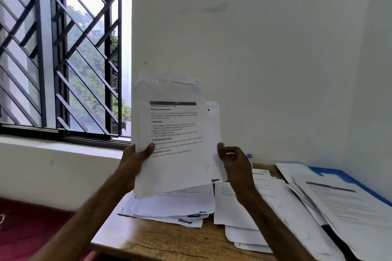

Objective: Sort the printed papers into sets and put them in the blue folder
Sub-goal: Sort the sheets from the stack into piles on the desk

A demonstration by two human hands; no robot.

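Observation:
I hold a stack of printed papers [176, 129] upright above the desk, text facing me. My left hand [135, 159] grips its lower left edge, thumb on the front sheet. My right hand [232, 161] pinches the lower right edge, with a ring on one finger. The sheets are fanned unevenly at the top and right. The blue folder [331, 172] lies open at the right against the wall, mostly covered by printed sheets [343, 207]. Two more piles of papers lie on the desk: one under the held stack [174, 207], one in the middle [254, 203].
The wooden desk [165, 241] stands in a corner of white walls. A barred window [63, 48] and its sill are at the left. A small blue-capped object [249, 156] shows behind my right hand. A red surface [31, 224] lies lower left.

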